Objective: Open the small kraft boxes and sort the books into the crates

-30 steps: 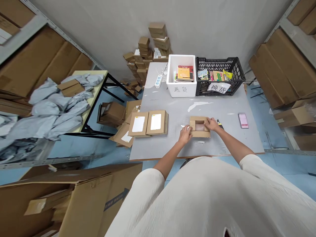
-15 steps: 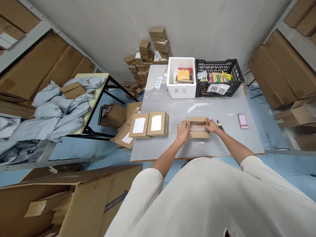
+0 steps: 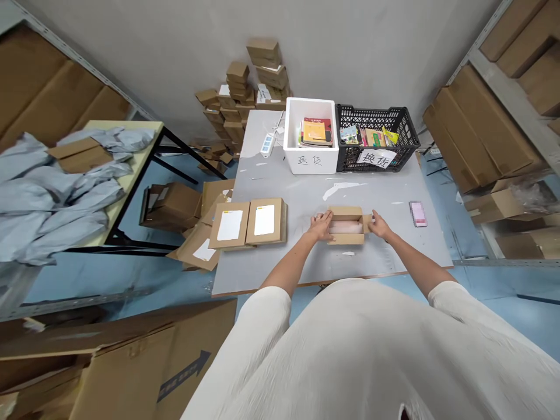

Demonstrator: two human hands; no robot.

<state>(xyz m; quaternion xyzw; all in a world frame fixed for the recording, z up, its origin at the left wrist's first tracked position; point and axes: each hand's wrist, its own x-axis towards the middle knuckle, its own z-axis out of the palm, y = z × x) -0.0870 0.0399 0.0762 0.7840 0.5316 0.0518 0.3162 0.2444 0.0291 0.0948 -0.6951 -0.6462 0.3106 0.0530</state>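
An opened small cardboard box lies on the grey table near its front edge, with a pinkish wrapped item inside. My left hand rests on the box's left end, fingers on its edge. At the right end, my right hand has its fingers closed at the outer edge of a raised end flap. Two labelled cardboard boxes, one beside the other, sit to the left of my left hand.
A white bin and a black crate, both with books, stand at the table's back. A phone lies at the right. Grey parcels cover a side table at the left.
My right hand has moved outward from the box's interior edge, and the right end flap now stands out to the right. The cutter beside my right hand no longer shows. The view has shifted.
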